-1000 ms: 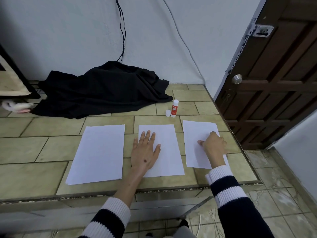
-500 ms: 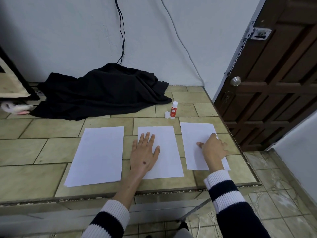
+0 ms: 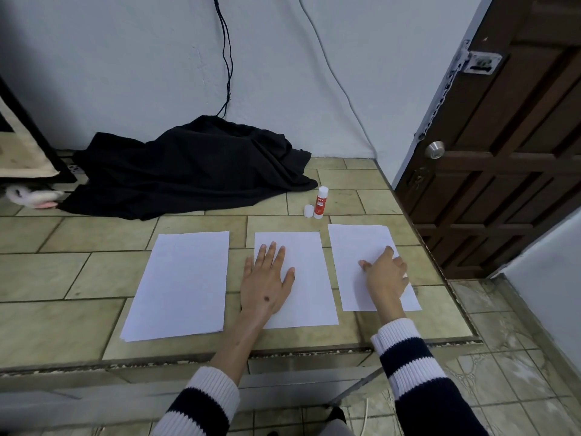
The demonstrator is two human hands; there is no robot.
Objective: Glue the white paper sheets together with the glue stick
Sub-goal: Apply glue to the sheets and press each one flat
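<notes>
Tiled counter [image 3: 94, 272]: left hand [image 3: 267, 284] flat on middle sheet [image 3: 306, 297], right hand [image 3: 385, 273] fingers loosely bent on right sheet [image 3: 355, 247].

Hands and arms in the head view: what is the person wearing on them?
Both hands, left hand and right hand, are bare, with no gloves. Each arm wears a knit sweater sleeve with dark navy and white stripes; the left sleeve is pushed up the forearm, the right sleeve reaches the wrist.

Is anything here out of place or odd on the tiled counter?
Little stands out. The glue stick stands upright with its cap off beside it. A black cloth lies crumpled at the wall. The three white paper sheets lie flat, slightly askew to each other.
</notes>
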